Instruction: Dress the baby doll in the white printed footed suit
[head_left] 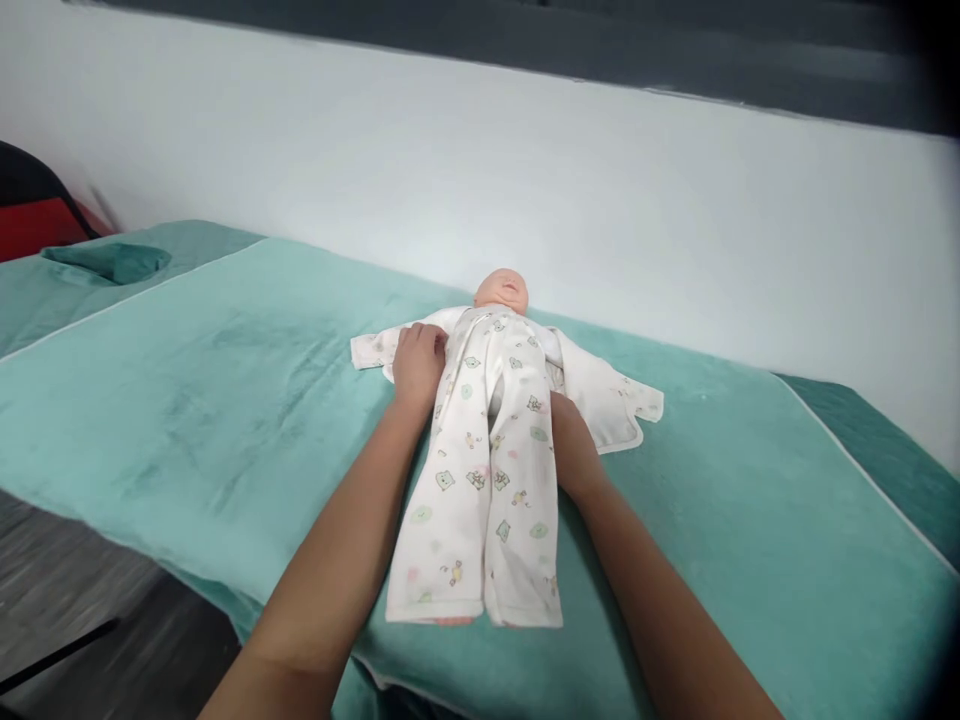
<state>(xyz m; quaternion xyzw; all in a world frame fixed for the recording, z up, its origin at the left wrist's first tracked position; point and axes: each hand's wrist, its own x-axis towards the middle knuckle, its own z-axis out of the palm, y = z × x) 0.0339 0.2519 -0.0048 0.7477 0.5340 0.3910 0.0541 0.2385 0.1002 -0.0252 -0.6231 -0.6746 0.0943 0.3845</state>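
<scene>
A baby doll (501,290) lies on its back, head towards the wall. White printed baby pants (487,480) cover its legs and reach high up the torso; a bit of pinkish foot shows at the hems. Under it a white baby jacket (600,390) is spread, sleeves out to both sides. My left hand (420,362) is closed at the left side of the pants near the waist, its fingers bent against the cloth. On the other side, my right hand (574,440) rests against the pants at hip height, with its fingers hidden behind the fabric.
A light green cloth (240,400) covers the table, over a darker green cover (862,420). The white wall (450,160) rises directly behind. At far left are a face opening (112,262) in the cover and a red and black chair (37,225).
</scene>
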